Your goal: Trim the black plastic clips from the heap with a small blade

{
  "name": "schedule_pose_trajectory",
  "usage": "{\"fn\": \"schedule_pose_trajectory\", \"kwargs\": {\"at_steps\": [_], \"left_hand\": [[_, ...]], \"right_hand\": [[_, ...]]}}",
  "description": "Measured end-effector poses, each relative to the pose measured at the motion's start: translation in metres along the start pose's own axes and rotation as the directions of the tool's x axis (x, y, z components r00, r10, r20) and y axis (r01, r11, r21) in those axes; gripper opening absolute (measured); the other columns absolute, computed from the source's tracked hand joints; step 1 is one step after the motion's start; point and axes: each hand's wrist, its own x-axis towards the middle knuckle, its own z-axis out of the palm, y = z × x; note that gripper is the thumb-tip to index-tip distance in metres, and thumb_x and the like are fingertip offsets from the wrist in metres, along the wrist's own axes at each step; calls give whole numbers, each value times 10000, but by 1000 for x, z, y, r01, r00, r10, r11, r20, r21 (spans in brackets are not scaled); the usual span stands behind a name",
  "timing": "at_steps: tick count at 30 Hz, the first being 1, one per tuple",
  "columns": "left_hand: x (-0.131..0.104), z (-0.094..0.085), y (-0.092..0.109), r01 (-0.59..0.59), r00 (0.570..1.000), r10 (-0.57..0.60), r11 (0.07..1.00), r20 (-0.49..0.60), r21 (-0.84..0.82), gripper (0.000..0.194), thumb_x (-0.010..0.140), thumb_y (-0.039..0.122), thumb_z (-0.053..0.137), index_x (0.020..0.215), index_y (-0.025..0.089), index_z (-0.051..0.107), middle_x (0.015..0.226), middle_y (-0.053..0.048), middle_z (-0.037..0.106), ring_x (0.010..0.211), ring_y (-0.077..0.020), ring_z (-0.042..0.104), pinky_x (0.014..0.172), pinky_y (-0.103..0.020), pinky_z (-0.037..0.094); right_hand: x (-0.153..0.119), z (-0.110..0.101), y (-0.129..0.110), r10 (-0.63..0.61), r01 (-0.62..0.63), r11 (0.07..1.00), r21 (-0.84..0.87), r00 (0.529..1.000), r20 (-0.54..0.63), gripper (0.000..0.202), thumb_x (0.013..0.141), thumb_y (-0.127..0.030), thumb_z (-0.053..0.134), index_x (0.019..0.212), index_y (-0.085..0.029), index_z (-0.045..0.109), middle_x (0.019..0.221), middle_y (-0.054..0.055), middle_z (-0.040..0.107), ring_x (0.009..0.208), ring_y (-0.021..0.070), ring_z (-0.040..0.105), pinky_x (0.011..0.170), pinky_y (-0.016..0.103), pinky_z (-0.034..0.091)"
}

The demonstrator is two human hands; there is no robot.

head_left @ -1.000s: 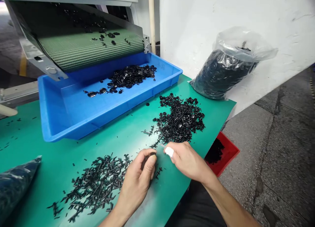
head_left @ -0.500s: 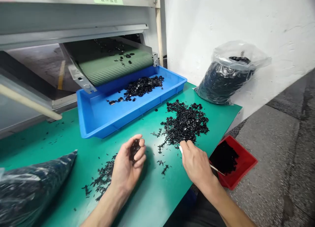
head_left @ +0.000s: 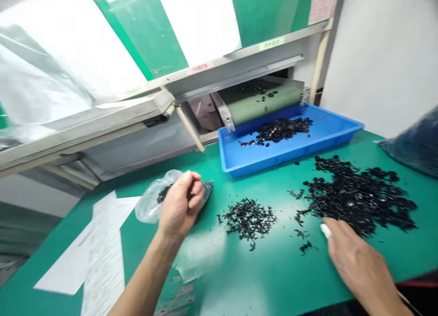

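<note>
My left hand [head_left: 181,204] is closed around small black plastic parts [head_left: 190,193], mostly hidden by the fingers. It is held over or in front of a clear plastic bag [head_left: 147,208] with black parts inside. My right hand [head_left: 359,259], white at the thumb tip, is low at the near edge of a large heap of black plastic parts [head_left: 356,192]. Its fingers are closed on a thin pale stick-like tool [head_left: 407,300], whose rear end shows by the wrist. Between the hands lies a smaller pile of short black bits [head_left: 248,220].
A blue tray [head_left: 290,156] with black parts stands under a green conveyor belt [head_left: 270,107]. Papers [head_left: 102,261] lie on the green table [head_left: 219,270] at left. A filled bag [head_left: 414,142] is at the right edge. A shelf [head_left: 85,129] overhangs the back left.
The view has swung left, bringing the papers and the bag's mouth into sight. My left hand has moved left from beside the small pile to the bag, still closed. My right hand stays by the heap.
</note>
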Motion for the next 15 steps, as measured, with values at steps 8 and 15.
{"fn": "schedule_pose_trajectory", "kwargs": {"at_steps": [8, 15], "left_hand": [[44, -85, 36, -214, 928, 300, 914, -220, 343, 209, 798, 296, 630, 633, 166, 631, 610, 2, 597, 549, -118, 527, 489, -193, 423], [27, -81, 20, -148, 934, 319, 757, -162, 636, 273, 958, 325, 517, 1018, 115, 681, 1016, -85, 707, 920, -249, 665, 787, -393, 549]], "right_hand": [[0, 0, 7, 28, -28, 1000, -14, 1000, -13, 205, 928, -217, 368, 982, -244, 564, 826, 17, 618, 460, 158, 553, 416, 300, 325], [7, -15, 3, 110, -112, 993, 22, 992, 62, 246, 915, -136, 380, 997, -227, 593, 864, 37, 646, 628, 186, 637, 502, 282, 389]]}}
